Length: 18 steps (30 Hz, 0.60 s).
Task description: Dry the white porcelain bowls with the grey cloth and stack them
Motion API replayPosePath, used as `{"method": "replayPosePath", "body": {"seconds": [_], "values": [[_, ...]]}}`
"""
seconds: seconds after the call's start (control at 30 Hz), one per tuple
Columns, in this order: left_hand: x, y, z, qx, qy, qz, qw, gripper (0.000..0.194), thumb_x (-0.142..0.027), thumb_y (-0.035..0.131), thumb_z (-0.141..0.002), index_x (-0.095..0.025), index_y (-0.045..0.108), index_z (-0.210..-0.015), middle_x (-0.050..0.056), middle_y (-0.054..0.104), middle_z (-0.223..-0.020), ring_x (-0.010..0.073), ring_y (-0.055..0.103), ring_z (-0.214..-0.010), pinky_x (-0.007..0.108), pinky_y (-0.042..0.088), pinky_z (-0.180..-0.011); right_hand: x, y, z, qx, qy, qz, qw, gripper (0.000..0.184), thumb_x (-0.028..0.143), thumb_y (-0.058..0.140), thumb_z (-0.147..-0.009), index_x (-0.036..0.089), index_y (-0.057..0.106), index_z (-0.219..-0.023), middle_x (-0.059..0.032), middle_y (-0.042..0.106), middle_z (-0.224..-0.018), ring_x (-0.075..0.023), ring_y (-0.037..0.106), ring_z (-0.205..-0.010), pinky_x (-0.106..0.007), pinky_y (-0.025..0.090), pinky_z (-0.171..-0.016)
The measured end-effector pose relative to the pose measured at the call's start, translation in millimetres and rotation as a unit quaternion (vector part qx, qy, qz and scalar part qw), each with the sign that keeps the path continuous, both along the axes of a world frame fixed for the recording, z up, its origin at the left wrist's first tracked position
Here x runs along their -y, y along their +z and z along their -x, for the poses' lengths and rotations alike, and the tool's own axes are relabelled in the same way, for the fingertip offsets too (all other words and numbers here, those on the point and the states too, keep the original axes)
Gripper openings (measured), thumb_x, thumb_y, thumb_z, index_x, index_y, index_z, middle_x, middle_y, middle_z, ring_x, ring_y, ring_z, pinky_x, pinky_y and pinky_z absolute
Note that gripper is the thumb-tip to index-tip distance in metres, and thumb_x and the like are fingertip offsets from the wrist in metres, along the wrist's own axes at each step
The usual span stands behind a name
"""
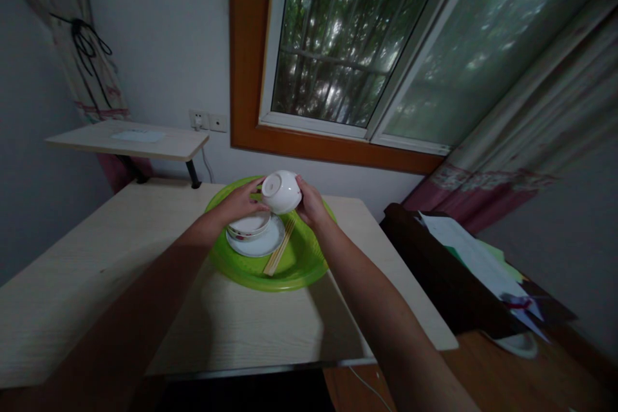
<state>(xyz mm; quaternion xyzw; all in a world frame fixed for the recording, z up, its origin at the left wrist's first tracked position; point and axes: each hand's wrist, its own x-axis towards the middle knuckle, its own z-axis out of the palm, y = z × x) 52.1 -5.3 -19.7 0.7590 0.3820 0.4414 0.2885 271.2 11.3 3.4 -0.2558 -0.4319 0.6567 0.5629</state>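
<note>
A white bowl point(284, 192) is tilted on its side above a green basin point(309, 270), its round foot turned toward the left. My right hand point(310, 203) grips the bowl's right side, thumb and fingers around the rim. At the bowl's left, my left hand point(245, 199) has its fingers apart, the tips at or close to the foot; whether they press on it I cannot tell. Under my left hand a stack of white bowls point(250, 225) with a patterned band sits on a white plate point(263, 246) in the basin. Light wooden chopsticks point(280, 248) lie right of the plate.
The basin stands on a pale wooden table point(193, 315). At the back left a raised shelf point(145, 138) on black legs stands on the table. Behind are a wall socket point(207, 121) and a barred window point(338, 38). To the right, papers point(463, 257) lie on a dark brown surface.
</note>
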Motion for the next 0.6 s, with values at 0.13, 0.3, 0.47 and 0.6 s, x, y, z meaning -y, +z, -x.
{"method": "replayPosePath", "body": {"seconds": [0.13,0.3,0.47,0.6], "values": [[2,4.1,-1,-0.012,0.022,0.005,1.0,0.081,-0.046,0.078,-0.075,-0.022,0.049,-0.147,0.015,0.055,-0.148,0.0305,0.062,-0.126,0.046,0.05,-0.106,1,-1.0,0,0.02,-0.003,-0.024,1.0,0.042,0.054,0.076,-0.078,0.017,0.07,-0.095,-0.0005,0.073,-0.087,-0.0126,0.061,-0.073,-0.022,0.051,-0.068],[2,4.8,1,0.006,0.049,0.039,0.998,0.071,-0.05,0.066,-0.084,-0.021,0.05,-0.147,0.015,0.062,-0.141,0.0298,0.067,-0.116,0.043,0.054,-0.099,4,-6.3,0,0.108,0.003,-0.063,0.992,0.043,0.057,0.074,-0.077,0.016,0.068,-0.089,0.0017,0.066,-0.076,-0.0106,0.051,-0.063,-0.021,0.043,-0.059],[6,7.6,2,0.057,0.054,0.052,0.996,0.068,-0.059,0.055,-0.089,-0.02,0.052,-0.145,0.016,0.058,-0.145,0.0317,0.063,-0.123,0.045,0.054,-0.098,7,-13.5,0,0.268,0.008,-0.184,0.946,0.041,0.056,0.068,-0.083,0.015,0.07,-0.087,0.0017,0.064,-0.076,-0.012,0.051,-0.068,-0.023,0.04,-0.067],[10,12.3,4,0.073,0.05,0.056,0.995,0.067,-0.059,0.051,-0.092,-0.021,0.049,-0.146,0.015,0.052,-0.15,0.0297,0.059,-0.127,0.044,0.053,-0.101,14,-15.1,2,0.385,-0.006,-0.265,0.884,0.038,0.053,0.063,-0.089,0.016,0.069,-0.082,0.0014,0.063,-0.075,-0.0136,0.052,-0.069,-0.024,0.039,-0.067]]}}
